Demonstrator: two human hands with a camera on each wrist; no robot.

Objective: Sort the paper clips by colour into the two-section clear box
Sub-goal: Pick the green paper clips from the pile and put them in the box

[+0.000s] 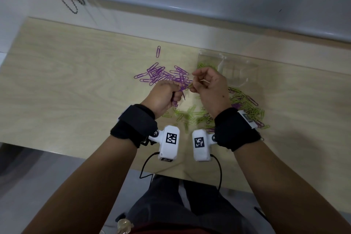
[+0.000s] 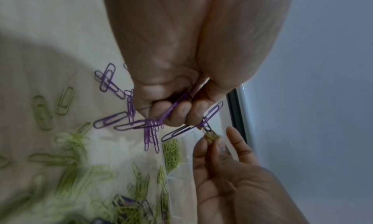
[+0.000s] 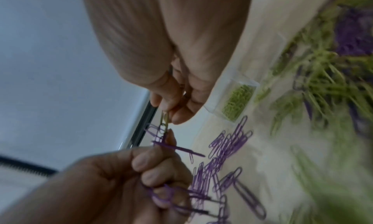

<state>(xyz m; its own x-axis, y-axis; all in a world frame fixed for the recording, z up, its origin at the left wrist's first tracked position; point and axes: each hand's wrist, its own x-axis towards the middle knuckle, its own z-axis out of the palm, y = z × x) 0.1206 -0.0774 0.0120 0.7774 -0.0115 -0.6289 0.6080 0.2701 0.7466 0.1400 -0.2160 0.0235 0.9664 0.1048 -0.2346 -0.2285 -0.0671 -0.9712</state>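
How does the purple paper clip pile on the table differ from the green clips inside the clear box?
The loose purple wire paper clip pile lies spread on the pale wooden table; the green wire clips sit packed inside the clear plastic two-section box. The purple pile is unsorted, the green clips already sorted. Both are thin paper clips.

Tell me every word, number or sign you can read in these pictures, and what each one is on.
There are no readable words or numbers.
Left wrist camera housing: a black-and-white square code pattern, not letters; a small dark mark at its lower end is too blurred to read.
Right wrist camera housing: a similar square code pattern, no text.
White tag on the right wrist strap: a dark patch, too small to read.
Paper clips and clear box: no print visible.
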